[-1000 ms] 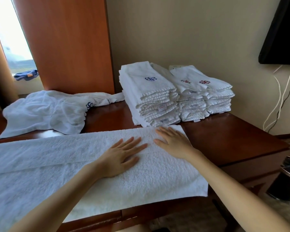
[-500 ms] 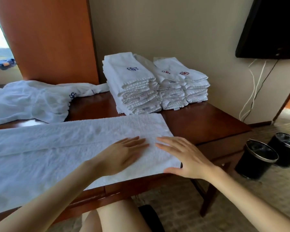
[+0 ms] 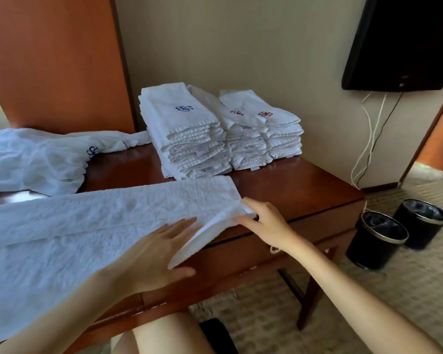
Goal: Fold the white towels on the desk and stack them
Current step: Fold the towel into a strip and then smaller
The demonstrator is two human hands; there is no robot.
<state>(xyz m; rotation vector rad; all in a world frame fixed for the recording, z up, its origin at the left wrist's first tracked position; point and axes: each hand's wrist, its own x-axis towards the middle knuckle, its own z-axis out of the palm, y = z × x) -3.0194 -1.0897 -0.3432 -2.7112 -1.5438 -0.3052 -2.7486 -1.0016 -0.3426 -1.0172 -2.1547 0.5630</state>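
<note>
A long white towel lies flat across the wooden desk, folded lengthwise. My right hand pinches its right end and lifts that edge off the desk. My left hand is at the near right corner, thumb under the raised flap and fingers spread along it. Behind the towel stand two stacks of folded white towels, one with a blue emblem and one with red emblems. A crumpled white towel lies at the back left.
A wooden wardrobe panel rises behind the desk on the left. A black TV hangs on the wall with cables below it. Two black bins stand on the carpet right of the desk. My knee shows under the desk's front edge.
Both hands slid from the middle of the towel to its right end. The right hand took hold of the end and raised it; the left hand went from pressing flat to the flap's near corner.
</note>
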